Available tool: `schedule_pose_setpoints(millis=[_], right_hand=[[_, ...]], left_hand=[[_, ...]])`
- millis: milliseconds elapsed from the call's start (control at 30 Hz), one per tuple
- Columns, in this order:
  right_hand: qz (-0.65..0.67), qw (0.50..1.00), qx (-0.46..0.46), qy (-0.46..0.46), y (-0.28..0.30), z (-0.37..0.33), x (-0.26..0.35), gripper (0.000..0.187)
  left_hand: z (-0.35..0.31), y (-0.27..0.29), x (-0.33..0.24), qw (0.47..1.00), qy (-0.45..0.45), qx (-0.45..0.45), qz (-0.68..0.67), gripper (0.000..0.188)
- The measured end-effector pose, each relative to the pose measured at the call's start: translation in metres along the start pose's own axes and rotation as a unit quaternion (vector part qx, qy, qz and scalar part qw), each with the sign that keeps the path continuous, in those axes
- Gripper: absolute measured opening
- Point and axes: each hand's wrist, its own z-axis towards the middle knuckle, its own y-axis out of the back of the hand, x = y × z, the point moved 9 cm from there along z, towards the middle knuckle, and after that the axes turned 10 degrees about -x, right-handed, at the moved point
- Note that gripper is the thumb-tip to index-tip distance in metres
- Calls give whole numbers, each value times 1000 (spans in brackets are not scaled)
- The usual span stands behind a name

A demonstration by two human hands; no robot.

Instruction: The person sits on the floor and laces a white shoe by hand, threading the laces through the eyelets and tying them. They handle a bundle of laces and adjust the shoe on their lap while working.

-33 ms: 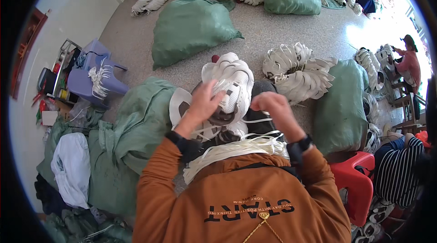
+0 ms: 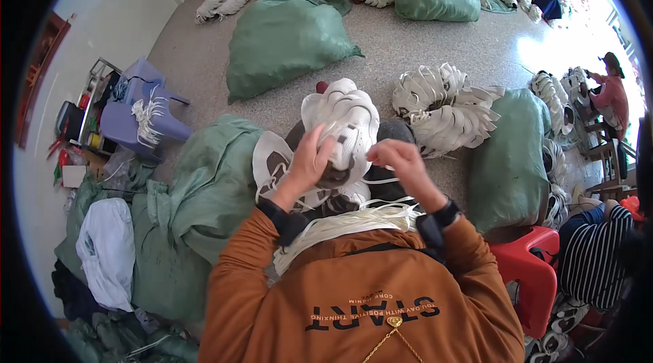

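Observation:
A bunch of overlapping white shoe uppers [image 2: 347, 108] stands over my lap, with grey lining showing at the nearest upper's opening. My left hand [image 2: 309, 162] grips that upper from its left side, its thumb toward the lace holes. To the right of the upper, my right hand [image 2: 401, 161] is closed in a pinch. A white shoelace runs beside and below it; its fingertips partly hide what they hold. More loose white shoelaces [image 2: 347, 223] lie in a bundle across my lap. At my left, another white upper [image 2: 271, 155] leans against the bunch.
A ring of uppers [image 2: 449, 108] lies on the floor ahead right. Green sacks [image 2: 286, 43] stand ahead and on both sides. A purple chair [image 2: 139, 121] holding laces is at left, a red stool [image 2: 534, 274] at right. Other people sit farther off.
My right hand has moved left, closer to the upper's lace holes. My left hand has shifted slightly along the upper's side.

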Motion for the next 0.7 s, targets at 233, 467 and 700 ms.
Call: schedule_pose_setpoints(millis=[233,467,700], right_hand=[[-27,998,38,-35,-29,-18,-56,24],[141,969,-6,-204,7,-4,-90,19],[171,964,-23,-203,10,3,-93,17]], left_hand=[[-67,-18,33,995,36,-83,-52,51],[-46,-8,-1,998,-42,1,48,51],[-12,-38,-57,978,4,202,52,39]])
